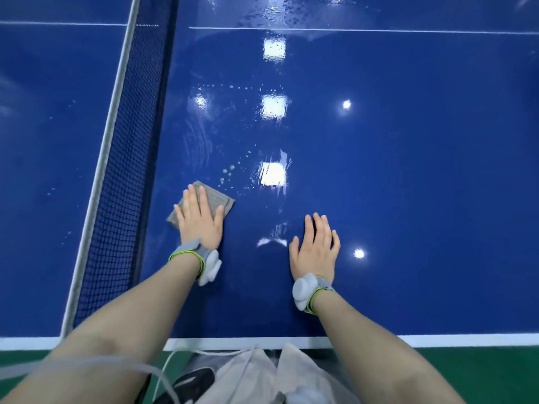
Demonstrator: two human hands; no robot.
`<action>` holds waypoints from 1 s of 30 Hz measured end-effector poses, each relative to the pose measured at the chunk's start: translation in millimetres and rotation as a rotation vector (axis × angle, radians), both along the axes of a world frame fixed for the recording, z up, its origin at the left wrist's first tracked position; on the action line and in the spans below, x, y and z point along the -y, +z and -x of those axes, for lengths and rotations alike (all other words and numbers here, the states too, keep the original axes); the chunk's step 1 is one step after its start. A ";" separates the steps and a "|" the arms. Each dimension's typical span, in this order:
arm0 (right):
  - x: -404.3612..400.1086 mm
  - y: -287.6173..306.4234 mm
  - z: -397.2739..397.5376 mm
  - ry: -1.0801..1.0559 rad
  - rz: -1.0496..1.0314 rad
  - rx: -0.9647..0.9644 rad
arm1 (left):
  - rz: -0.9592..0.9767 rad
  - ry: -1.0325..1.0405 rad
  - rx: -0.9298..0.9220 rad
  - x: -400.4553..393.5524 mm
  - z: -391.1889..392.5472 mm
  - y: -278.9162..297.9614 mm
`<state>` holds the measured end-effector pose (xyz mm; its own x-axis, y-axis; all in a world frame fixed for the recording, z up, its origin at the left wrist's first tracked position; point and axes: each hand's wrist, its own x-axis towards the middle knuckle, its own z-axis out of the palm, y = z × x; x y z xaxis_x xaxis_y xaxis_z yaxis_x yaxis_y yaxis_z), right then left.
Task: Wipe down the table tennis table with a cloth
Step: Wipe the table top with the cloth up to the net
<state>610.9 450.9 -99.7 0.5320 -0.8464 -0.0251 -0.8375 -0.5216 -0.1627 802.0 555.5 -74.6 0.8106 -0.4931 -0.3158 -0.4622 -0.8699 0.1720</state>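
The blue table (408, 170) is being seen from above, with its white near edge (437, 340) running across the bottom of the view and green floor (481, 374) lying below it. The net (122, 185) is being shown on the left, slanting from the near edge up to the top of the view, its white top band (108, 147) running along it. A thin white line (379, 30) is crossing the surface far ahead. To the right of the hands, a wide stretch of bare blue surface is being left open as far as the frame's right side.

The grey cloth (217, 199) is being pressed flat on the table just beside the net, near the person's side of the table, by the left hand (199, 220), whose fingers are lying straight and slightly spread on top of it. Much of the cloth is being hidden under that hand; only its far corner and two sides are showing. The right hand (316, 252) is being laid palm down on the bare table, apart from the cloth, fingers straight and close together. A grey band with a white unit is being worn on each wrist (306, 293).

Droplets and wet smears (233, 170) are being shown just beyond the cloth, with bright lamp reflections (273, 174) gleaming in a row. The cloth itself is looking folded, ribbed and dull grey. Pale fabric and tubing (256, 374) at the bottom are being cut off and cannot be made out clearly.
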 end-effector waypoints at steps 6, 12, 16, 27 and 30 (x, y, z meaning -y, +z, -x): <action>1.7 -1.5 1.4 -0.014 0.016 -0.005 | -0.005 -0.173 0.019 34.2 28.6 0.2; 3.5 -2.4 0.1 -0.007 0.041 0.013 | -0.018 -0.560 -0.021 63.7 70.3 -4.3; 4.1 -3.0 0.4 -0.006 0.053 0.024 | -0.016 -0.615 0.003 58.4 64.6 -5.0; 10.6 -7.8 -2.3 -0.001 0.088 0.092 | 0.020 0.032 0.074 17.7 -29.6 -8.6; 13.2 -9.0 -4.9 0.014 0.107 0.119 | 0.037 0.134 0.081 -8.9 -54.1 -7.2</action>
<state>615.7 437.7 -108.7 0.5379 -0.8331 0.1286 -0.8079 -0.5530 -0.2038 856.1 564.4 -81.8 0.8921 -0.3889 -0.2300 -0.3562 -0.9185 0.1716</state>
